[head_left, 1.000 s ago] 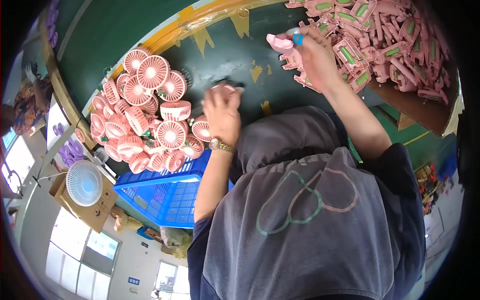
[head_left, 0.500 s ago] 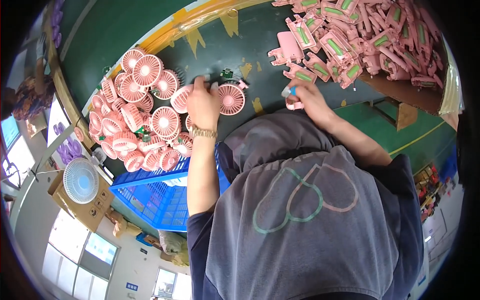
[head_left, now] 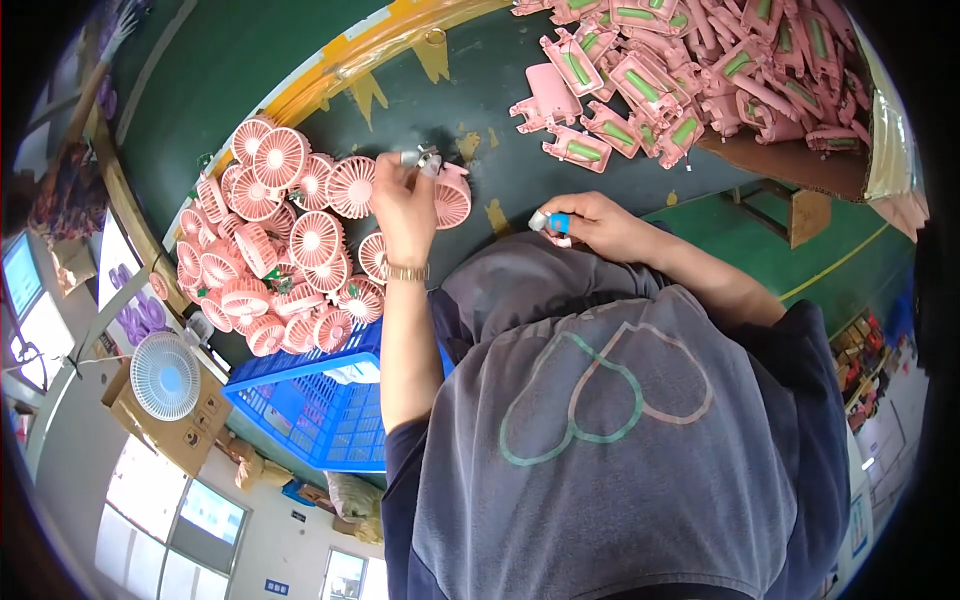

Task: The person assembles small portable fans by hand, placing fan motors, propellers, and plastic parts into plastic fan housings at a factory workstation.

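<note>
Your left hand [head_left: 404, 210] pinches a small circuit board [head_left: 428, 154] over the desk [head_left: 490, 100], just beside a pink fan head [head_left: 454, 203]. Your right hand [head_left: 600, 229] is curled, fingers together; cannot tell whether it grips anything.

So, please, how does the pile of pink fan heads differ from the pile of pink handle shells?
Shape: the fan heads are round with ribbed grilles; the handle shells are elongated.
Inside: many handle shells show a long green piece; some fan heads have small green circuit boards beside or among them.
Place: the fan heads lie at the person's left, the handle shells at the right.
Shared: both are pink and jumbled.
</note>
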{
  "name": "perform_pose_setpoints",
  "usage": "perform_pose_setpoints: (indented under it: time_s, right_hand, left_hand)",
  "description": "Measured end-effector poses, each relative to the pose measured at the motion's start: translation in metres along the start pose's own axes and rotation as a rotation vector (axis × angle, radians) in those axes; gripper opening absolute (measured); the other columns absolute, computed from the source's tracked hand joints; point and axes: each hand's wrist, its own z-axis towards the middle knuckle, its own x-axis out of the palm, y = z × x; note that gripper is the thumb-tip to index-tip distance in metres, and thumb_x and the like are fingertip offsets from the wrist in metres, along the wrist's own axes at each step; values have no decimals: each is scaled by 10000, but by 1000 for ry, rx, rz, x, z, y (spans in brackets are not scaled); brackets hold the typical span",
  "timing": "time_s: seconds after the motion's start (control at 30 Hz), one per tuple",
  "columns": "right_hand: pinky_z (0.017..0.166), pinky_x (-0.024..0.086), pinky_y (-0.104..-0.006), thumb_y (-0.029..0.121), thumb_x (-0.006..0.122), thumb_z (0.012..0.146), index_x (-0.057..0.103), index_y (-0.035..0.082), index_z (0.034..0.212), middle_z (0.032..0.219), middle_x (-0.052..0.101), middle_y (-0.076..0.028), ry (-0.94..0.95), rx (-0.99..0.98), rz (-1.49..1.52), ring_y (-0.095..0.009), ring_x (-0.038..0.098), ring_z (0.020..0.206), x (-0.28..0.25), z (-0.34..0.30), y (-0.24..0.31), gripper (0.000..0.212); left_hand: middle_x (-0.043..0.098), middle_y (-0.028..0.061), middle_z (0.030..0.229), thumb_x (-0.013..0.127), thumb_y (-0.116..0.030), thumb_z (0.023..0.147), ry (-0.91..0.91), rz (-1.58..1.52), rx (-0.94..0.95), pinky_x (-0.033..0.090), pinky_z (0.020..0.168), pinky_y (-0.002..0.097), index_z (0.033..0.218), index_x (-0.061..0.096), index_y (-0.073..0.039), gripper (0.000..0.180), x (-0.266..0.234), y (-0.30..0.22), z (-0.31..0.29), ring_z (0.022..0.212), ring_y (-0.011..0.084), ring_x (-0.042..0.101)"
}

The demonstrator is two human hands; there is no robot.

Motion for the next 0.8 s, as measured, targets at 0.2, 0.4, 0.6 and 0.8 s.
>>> perform_pose_setpoints:
  time_s: [0.2, 0.4, 0.6, 0.8]
  right_hand:
    - [753, 479, -254, 92, 528, 924, 551, -12, 980, 916, 633, -96, 16, -276, 344, -121, 598, 840, -2, -18, 58, 121]
    - [698, 522, -239, 30, 567, 886, 603, -19, 959, 853, 672, -87, 49, -314, 387, -136, 656, 795, 5, -54, 122, 94]
    - [637, 482, -201, 48, 546, 905, 589, -28, 955, 828, 646, -52, 20, -331, 500, -76, 606, 738, 23, -72, 136, 100]
    - [619, 475, -203, 110, 577, 900, 585, -16, 921, 804, 637, -45, 31, -310, 576, -74, 597, 714, 20, -74, 134, 128]
  left_hand:
    - [652, 42, 867, 670, 1, 799, 42, -29, 8, 474, 726, 226, 986, 603, 4, 199, -6, -67, -44, 793, 81, 595]
    - [633, 178, 1054, 669, -39, 813, 62, -26, 331, 462, 859, 324, 924, 513, 5, 196, 0, -140, -68, 974, 243, 609]
    - [578, 261, 1111, 624, 9, 837, 245, -291, 305, 490, 842, 346, 954, 474, 21, 191, 12, -167, -76, 956, 242, 610]
    - [601, 216, 1082, 720, -34, 767, 232, -279, 268, 503, 804, 334, 1010, 591, 45, 287, 8, -164, -75, 951, 252, 620]
